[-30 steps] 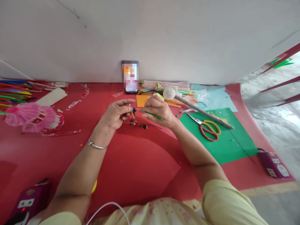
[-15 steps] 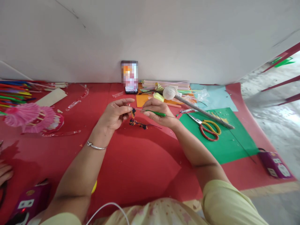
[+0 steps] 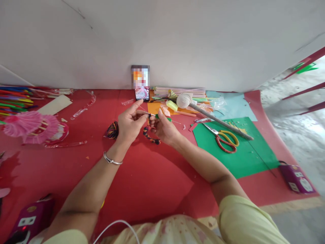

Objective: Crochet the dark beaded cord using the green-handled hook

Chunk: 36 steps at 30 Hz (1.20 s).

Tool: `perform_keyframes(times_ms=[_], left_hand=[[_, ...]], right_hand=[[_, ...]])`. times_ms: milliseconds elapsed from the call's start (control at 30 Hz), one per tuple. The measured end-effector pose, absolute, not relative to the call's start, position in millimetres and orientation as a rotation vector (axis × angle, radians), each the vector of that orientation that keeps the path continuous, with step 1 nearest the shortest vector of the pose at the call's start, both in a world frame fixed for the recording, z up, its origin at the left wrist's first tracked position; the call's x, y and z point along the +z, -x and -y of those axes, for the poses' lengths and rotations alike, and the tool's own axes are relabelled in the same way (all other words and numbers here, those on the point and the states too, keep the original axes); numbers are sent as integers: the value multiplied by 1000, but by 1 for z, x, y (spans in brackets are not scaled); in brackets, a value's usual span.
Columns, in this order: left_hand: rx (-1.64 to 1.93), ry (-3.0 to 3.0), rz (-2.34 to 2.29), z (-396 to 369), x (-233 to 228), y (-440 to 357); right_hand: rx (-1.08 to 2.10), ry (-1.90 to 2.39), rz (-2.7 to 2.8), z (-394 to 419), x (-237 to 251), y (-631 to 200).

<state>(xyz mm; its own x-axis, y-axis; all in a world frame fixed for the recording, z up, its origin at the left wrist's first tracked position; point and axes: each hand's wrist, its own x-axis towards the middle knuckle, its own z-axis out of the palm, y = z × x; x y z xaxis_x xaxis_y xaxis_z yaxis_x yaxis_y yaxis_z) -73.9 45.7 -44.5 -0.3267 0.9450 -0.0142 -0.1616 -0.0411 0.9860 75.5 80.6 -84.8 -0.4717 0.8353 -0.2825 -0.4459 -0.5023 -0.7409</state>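
My left hand and my right hand meet above a red sheet. Between their fingertips I pinch a thin green-wrapped wire stick, which points right. A dark multicoloured thread hangs from it down to the sheet under my hands. A small coil of the same thread lies just left of my left hand. A silver bangle sits on my left wrist.
Red-and-yellow scissors lie on green paper to the right, beside a long grey stick with a white ball head. A phone leans on the wall. Pink frilly paper pieces and coloured straws lie left. Purple power strips sit at both lower corners.
Both hands have drawn closer together and shifted slightly left and up. My right hand slid along the green stick toward the left hand. The thread coil is now uncovered.
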Motion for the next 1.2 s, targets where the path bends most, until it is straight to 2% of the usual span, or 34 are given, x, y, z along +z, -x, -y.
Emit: perform_keyframes(times_ms=[133,233,400,533,700,967,1200], left_hand=[[1640,-982,-1397,-41,-48,63],[1682,-791,-1285,-41,-46,59],[1412,-509,-1064,-48,-36,75],[1266,-436,-986,-51,-32,88],[1299,-432,-1006,-50,-32,88],[1266,-484,-1005,-51,-31,89],[1296,-552,-1037,-50,-31,91]], right_hand=[[2089,800,458,-70,-72,-64],[2124,710,402,-65,-65,-60],[2067,750,650,-73,-77,-66],[1902,760,999,-88,-89,-80],[1579,700,1340,-98,-98,-94],[1400,687,1523,-98,-99,-100],[1054,582,1779,-106,-86,-112]])
